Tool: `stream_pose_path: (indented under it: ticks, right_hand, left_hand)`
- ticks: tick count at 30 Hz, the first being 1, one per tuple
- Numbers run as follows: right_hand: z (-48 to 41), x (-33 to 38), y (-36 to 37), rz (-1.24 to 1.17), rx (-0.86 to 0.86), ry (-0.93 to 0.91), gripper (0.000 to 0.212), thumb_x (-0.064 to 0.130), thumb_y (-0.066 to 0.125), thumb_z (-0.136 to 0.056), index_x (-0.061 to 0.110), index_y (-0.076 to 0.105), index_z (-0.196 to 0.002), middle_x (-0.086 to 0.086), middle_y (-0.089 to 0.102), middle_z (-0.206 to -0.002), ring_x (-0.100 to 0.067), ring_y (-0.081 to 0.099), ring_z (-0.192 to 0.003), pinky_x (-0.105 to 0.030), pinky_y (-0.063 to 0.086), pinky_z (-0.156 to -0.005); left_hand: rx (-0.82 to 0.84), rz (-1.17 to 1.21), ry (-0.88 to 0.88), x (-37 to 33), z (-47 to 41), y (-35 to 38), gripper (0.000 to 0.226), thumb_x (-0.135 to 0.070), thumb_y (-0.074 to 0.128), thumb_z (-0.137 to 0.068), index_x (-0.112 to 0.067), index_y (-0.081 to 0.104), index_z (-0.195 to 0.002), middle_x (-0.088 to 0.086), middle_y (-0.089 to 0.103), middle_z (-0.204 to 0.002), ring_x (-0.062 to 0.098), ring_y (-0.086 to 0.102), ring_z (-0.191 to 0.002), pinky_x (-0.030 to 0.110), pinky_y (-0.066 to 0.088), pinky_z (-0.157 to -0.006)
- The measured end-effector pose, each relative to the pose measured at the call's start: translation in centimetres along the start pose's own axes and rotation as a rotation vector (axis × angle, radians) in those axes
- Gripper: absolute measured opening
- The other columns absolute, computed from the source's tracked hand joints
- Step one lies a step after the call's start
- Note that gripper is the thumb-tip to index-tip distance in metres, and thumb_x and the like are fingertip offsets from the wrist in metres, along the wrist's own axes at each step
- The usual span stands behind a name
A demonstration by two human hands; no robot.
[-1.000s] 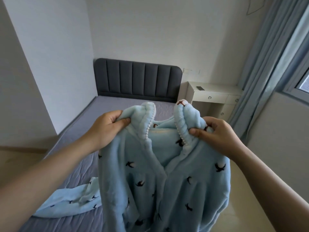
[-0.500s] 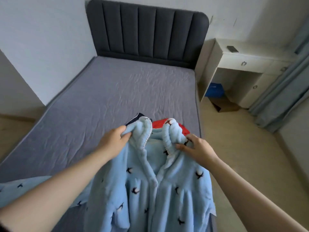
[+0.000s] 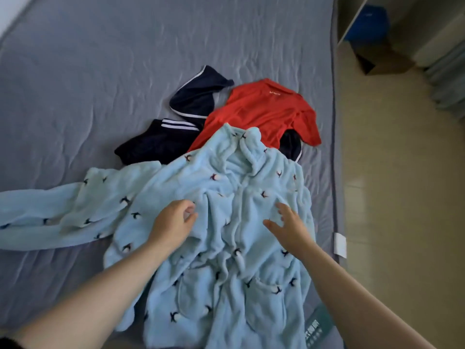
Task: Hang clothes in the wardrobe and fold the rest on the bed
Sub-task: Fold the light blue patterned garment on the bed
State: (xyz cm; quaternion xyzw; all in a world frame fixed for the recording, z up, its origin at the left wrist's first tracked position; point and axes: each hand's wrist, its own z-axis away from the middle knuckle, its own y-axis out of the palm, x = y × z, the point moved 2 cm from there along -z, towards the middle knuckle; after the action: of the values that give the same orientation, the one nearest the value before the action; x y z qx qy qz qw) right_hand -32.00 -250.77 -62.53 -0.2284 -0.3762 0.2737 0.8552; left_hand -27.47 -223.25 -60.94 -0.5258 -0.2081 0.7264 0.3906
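Folding is starting: left hand (image 3: pixel 173 222) loosely curled and empty, right hand (image 3: pixel 289 226) spread, both hovering over rumpled robe (image 3: pixel 226 187); flattening is likely needed next.

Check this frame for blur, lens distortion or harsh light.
Head view: pyjama top, left hand and right hand are fairly sharp; head view: the upper right corner smears, softening the blue box; head view: the bed edge bows from the wide lens; head view: light is soft, brightest on the floor, without glare.

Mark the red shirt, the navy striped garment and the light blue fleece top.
red shirt (image 3: pixel 260 114), head view, chest panel.
navy striped garment (image 3: pixel 156 146), head view, lower dark part.
light blue fleece top (image 3: pixel 264 285), head view, lower front.
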Motion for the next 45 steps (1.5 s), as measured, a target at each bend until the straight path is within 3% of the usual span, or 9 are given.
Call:
stream_pose_path:
  ticks: [11, 15, 22, 25, 29, 34, 37, 41, 45]
  right_hand:
    - [7.5, -7.7, 12.5, 0.088, 0.142, 0.049, 0.046, 0.033, 0.061, -0.092, 0.024, 0.046, -0.135, 0.001, 0.051, -0.129, -0.015, 0.051, -0.117, -0.026, 0.042, -0.091]
    - [10.9, -10.5, 17.7, 0.171, 0.23, 0.027, 0.05, 0.034, 0.063, -0.089, 0.026, 0.046, -0.135, 0.004, 0.049, -0.13, -0.013, 0.05, -0.117, -0.025, 0.044, -0.092]
    - [14.4, -13.1, 26.4, 0.486, 0.267, -0.173, 0.085, 0.044, 0.068, -0.079, 0.032, 0.022, -0.149, 0.002, 0.019, -0.152, -0.022, 0.017, -0.142, -0.033, 0.023, -0.114]
    - [14.3, -13.8, 29.0, 0.611, 0.236, -0.15, 0.102, 0.041, 0.068, -0.079, 0.031, -0.001, -0.153, -0.002, -0.003, -0.16, -0.028, -0.005, -0.148, -0.045, 0.012, -0.119]
    - [14.1, -13.6, 30.8, 0.697, 0.163, -0.136, 0.105, 0.046, 0.066, -0.08, 0.03, -0.009, -0.153, -0.008, -0.005, -0.161, -0.032, -0.007, -0.148, -0.053, 0.009, -0.118]
    - [12.0, -11.1, 30.9, 0.736, 0.079, -0.228, 0.077, 0.046, 0.064, -0.081, 0.026, 0.032, -0.148, -0.02, 0.017, -0.154, -0.037, 0.014, -0.145, -0.051, 0.012, -0.117]
    - [11.5, -10.2, 30.4, 0.616, 0.095, -0.233, 0.037, 0.035, 0.06, -0.085, 0.02, 0.062, -0.119, -0.011, 0.037, -0.144, -0.031, 0.042, -0.127, -0.037, 0.037, -0.104]
    - [13.6, -9.7, 31.1, 0.575, 0.277, -0.199, 0.031, 0.04, 0.058, -0.083, 0.015, 0.066, -0.1, -0.004, 0.049, -0.121, -0.025, 0.056, -0.106, -0.032, 0.048, -0.08]
    - [15.0, -9.9, 31.1, 0.485, 0.369, -0.203, 0.052, 0.041, 0.061, -0.08, 0.03, 0.053, -0.131, 0.0, 0.039, -0.134, -0.021, 0.049, -0.121, -0.03, 0.045, -0.094]
  left_hand:
    - [0.229, -0.044, -0.107, 10.6, 10.1, 7.6, 0.018, -0.025, 0.067, -0.087, -0.014, 0.064, -0.101, 0.0, 0.063, -0.1, 0.015, 0.06, -0.093, 0.026, 0.046, -0.077]
    - [0.3, -0.15, -0.126, 15.6, 13.9, 10.3, 0.036, -0.032, 0.079, -0.074, -0.016, 0.064, -0.102, 0.002, 0.054, -0.106, 0.022, 0.057, -0.101, 0.027, 0.043, -0.08]
    - [0.368, -0.283, -0.116, 22.1, 19.4, 15.0, 0.092, -0.051, 0.086, -0.053, -0.032, 0.046, -0.134, 0.012, -0.006, -0.156, 0.037, 0.008, -0.142, 0.042, 0.021, -0.114]
    - [0.205, -0.144, -0.138, 23.5, 19.4, 15.4, 0.082, -0.028, 0.09, -0.057, -0.021, 0.052, -0.13, 0.012, 0.012, -0.15, 0.034, 0.027, -0.135, 0.033, 0.031, -0.109]
    - [0.031, 0.084, -0.189, 24.3, 19.2, 14.5, 0.062, -0.008, 0.085, -0.064, -0.011, 0.055, -0.118, 0.007, 0.039, -0.118, 0.019, 0.046, -0.103, 0.016, 0.033, -0.085]
    - [0.024, 0.365, -0.382, 24.5, 18.6, 12.1, 0.051, -0.019, 0.082, -0.07, -0.03, 0.047, -0.106, -0.002, 0.049, -0.091, 0.011, 0.053, -0.076, 0.013, 0.039, -0.057]
    - [0.168, 0.405, -0.407, 25.2, 19.5, 10.6, 0.044, -0.023, 0.081, -0.072, -0.033, 0.049, -0.1, -0.005, 0.056, -0.094, 0.009, 0.058, -0.083, 0.018, 0.043, -0.061]
    - [0.283, 0.306, -0.481, 27.4, 22.4, 10.0, 0.045, -0.029, 0.082, -0.07, -0.025, 0.05, -0.102, -0.007, 0.059, -0.097, 0.012, 0.059, -0.091, 0.023, 0.044, -0.067]
    - [0.302, 0.162, -0.541, 28.5, 24.1, 10.8, 0.063, -0.045, 0.073, -0.077, -0.018, 0.038, -0.122, -0.001, 0.054, -0.119, 0.023, 0.057, -0.106, 0.033, 0.046, -0.078]
